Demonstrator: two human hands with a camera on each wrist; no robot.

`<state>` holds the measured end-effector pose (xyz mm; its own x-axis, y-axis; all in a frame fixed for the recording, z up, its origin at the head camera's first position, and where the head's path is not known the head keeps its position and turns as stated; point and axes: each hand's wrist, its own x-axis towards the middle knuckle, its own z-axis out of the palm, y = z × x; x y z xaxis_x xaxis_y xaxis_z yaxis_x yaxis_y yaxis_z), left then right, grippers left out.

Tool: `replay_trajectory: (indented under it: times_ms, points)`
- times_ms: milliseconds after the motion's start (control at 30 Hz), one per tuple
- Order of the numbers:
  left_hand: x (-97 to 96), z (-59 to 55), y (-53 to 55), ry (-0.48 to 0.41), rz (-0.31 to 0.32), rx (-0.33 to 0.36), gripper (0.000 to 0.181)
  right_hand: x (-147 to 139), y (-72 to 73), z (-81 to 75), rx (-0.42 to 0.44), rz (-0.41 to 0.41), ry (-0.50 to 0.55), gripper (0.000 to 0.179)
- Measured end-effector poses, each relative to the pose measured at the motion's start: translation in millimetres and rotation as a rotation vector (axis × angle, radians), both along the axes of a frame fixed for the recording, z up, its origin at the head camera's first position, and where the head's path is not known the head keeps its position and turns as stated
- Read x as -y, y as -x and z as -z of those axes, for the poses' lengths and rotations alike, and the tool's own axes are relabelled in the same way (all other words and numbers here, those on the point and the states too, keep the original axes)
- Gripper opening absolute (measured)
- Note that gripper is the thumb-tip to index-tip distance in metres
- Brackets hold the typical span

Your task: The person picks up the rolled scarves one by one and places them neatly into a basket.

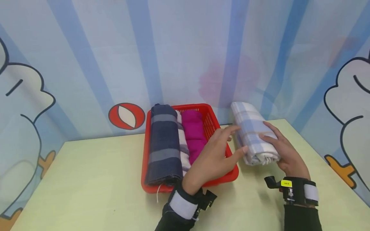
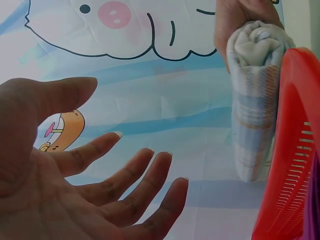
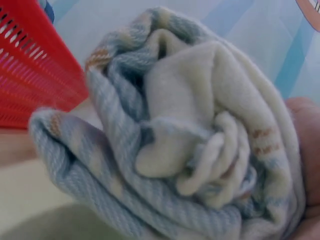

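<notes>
A rolled plaid scarf [image 1: 254,131], white and pale blue with fringe at its near end, is just right of the red basket [image 1: 145,179]. My right hand [image 1: 284,149] grips the scarf along its right side; in the right wrist view the scarf's coiled end [image 3: 190,130] fills most of the picture. My left hand [image 1: 212,154] reaches over the basket's right part, holding nothing, its fingers spread and loosely bent. Its fingertips come close to the scarf's left side. The left wrist view shows this palm [image 2: 55,200] apart from the roll.
Inside the basket lie a dark blue roll with grey stripes [image 1: 164,141], a white striped roll [image 1: 183,144] and a magenta roll [image 1: 194,131]. The pale yellow table [image 1: 95,173] meets a printed cartoon backdrop [image 1: 185,57] along its back edge.
</notes>
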<state>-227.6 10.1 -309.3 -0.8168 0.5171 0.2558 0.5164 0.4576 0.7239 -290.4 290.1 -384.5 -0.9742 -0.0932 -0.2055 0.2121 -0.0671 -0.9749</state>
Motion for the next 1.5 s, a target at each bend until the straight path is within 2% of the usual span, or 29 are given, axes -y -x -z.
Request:
replay_trajectory:
  times_ms: [300,600,867,1033,1233,1500]
  points:
    - [3.4,1.6,0.6,0.000,-0.017,0.048,0.066,16,-1.5,-18.0,-0.073,0.022,0.019,0.069]
    - [7.1,0.2,1.5,0.004,-0.024,0.104,0.071,29,-4.5,-26.8,-0.093,0.083,-0.066,0.071]
    - [8.1,-0.3,2.6,-0.009,-0.038,0.106,0.075,44,-8.1,-39.1,-0.173,0.086,-0.061,0.070]
    - [8.0,0.6,3.1,-0.030,-0.028,0.083,0.075,56,-11.8,-45.5,-0.196,0.089,-0.063,0.068]
    - [8.9,1.2,3.5,-0.068,-0.018,0.086,0.077,78,-14.7,-52.0,-0.224,0.067,-0.011,0.065]
    - [10.9,0.2,5.4,-0.074,-0.064,0.084,0.077,100,-18.7,-57.3,-0.251,0.035,0.016,0.064]
